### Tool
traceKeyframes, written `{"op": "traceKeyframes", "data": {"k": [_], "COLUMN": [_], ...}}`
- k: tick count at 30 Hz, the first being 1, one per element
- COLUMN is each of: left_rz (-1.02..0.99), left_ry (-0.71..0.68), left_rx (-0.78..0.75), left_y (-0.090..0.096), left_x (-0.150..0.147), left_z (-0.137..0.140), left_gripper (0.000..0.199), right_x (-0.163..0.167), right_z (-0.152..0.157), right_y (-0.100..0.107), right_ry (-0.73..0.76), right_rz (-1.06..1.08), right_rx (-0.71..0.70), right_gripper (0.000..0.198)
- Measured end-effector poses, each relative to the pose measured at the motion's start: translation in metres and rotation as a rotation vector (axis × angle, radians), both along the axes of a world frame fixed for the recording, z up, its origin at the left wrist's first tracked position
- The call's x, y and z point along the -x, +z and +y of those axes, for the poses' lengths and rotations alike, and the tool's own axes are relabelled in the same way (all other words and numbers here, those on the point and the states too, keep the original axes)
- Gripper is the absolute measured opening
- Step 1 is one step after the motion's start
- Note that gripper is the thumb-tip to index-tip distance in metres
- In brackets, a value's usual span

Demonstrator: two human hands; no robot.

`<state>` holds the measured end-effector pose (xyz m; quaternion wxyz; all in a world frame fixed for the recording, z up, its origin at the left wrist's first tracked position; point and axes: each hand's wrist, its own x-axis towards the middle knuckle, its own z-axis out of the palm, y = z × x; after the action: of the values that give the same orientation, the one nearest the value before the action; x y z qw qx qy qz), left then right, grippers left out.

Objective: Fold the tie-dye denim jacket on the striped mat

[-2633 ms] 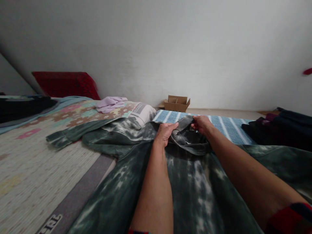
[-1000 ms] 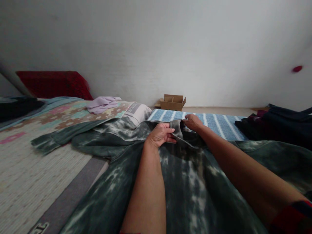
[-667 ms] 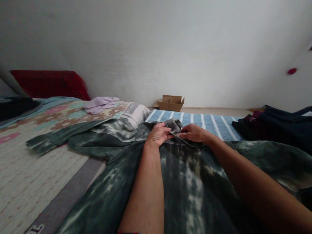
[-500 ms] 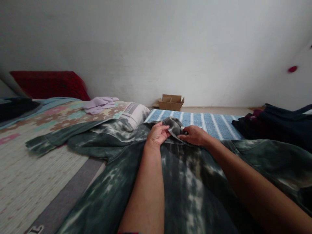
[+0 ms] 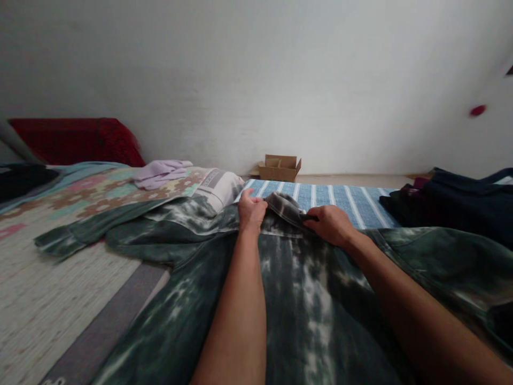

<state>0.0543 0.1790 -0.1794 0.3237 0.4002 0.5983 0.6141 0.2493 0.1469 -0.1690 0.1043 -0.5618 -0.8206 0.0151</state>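
A dark green tie-dye shirt [image 5: 304, 299] lies spread flat in front of me, one sleeve [image 5: 92, 230] stretched out to the left. Its collar [image 5: 285, 207] sits at the far end between my hands. My left hand [image 5: 250, 211] pinches the collar's left side. My right hand [image 5: 329, 224] grips the collar's right side and presses it down on the shirt.
A white folded cloth [image 5: 220, 187] and a lilac garment [image 5: 160, 172] lie on a flowered mat [image 5: 100, 190] at the left. A blue striped mat [image 5: 352, 200] lies beyond the shirt, with dark clothes [image 5: 452, 206] at the right. A cardboard box [image 5: 279, 168] stands by the wall, a red cushion [image 5: 76, 141] far left.
Both hands have stayed on the collar, turning it over and laying it flatter; my left hand moved farther up, my right hand slid right and toward me.
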Motion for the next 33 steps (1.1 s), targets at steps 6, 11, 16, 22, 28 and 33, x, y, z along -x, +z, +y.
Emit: {"op": "traceKeyframes", "data": {"k": [6, 11, 16, 22, 28, 33], "left_rz": [0.825, 1.030, 1.097, 1.052, 0.964, 0.864], "left_ry": [-0.229, -0.306, -0.162, -0.038, -0.036, -0.056], "left_rx": [-0.203, -0.146, -0.020, -0.050, -0.169, -0.238], "left_y": [0.027, 0.020, 0.013, 0.013, 0.011, 0.001], "left_x": [-0.002, -0.006, -0.009, -0.010, -0.011, -0.007], "left_z": [-0.005, -0.003, -0.003, -0.004, 0.001, 0.008], "left_gripper": [0.056, 0.053, 0.025, 0.022, 0.023, 0.047], "right_x": [0.000, -0.003, -0.008, -0.021, -0.034, -0.036], "right_z": [-0.001, -0.001, 0.002, 0.006, 0.010, 0.018], "right_y": [0.000, 0.000, 0.002, 0.010, 0.014, 0.008], "right_ry": [-0.006, 0.018, 0.025, 0.051, 0.032, 0.021], "right_rz": [-0.017, 0.005, 0.050, 0.055, 0.155, 0.205], "right_rx": [-0.091, -0.112, -0.121, -0.064, -0.078, -0.221], "right_gripper": [0.023, 0.022, 0.023, 0.021, 0.015, 0.018]}}
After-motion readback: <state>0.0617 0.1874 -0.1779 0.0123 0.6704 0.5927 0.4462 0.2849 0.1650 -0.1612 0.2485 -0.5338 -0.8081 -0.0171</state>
